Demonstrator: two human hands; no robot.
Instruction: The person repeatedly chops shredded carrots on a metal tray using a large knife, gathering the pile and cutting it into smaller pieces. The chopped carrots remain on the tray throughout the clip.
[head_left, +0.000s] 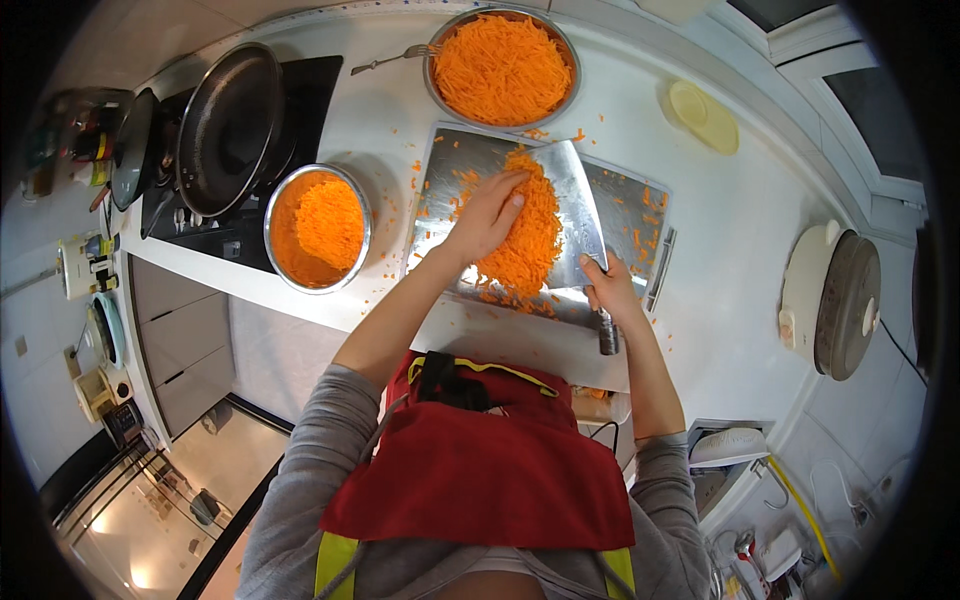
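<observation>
A heap of finely chopped carrot lies on a metal cutting board. My left hand rests on the heap's left side, fingers bent over the carrot. In my right hand is the dark handle of a broad cleaver. Its blade lies tilted nearly flat along the right edge of the heap, touching the carrot. Loose carrot bits are scattered over the board on both sides of the pile. The undersides of my left fingers are hidden.
A bowl of shredded carrot stands behind the board, with a fork at its rim. Left is a metal bowl holding chopped carrot. A frying pan sits on the black cooktop. Rightward are a yellow lid and an electric cooker.
</observation>
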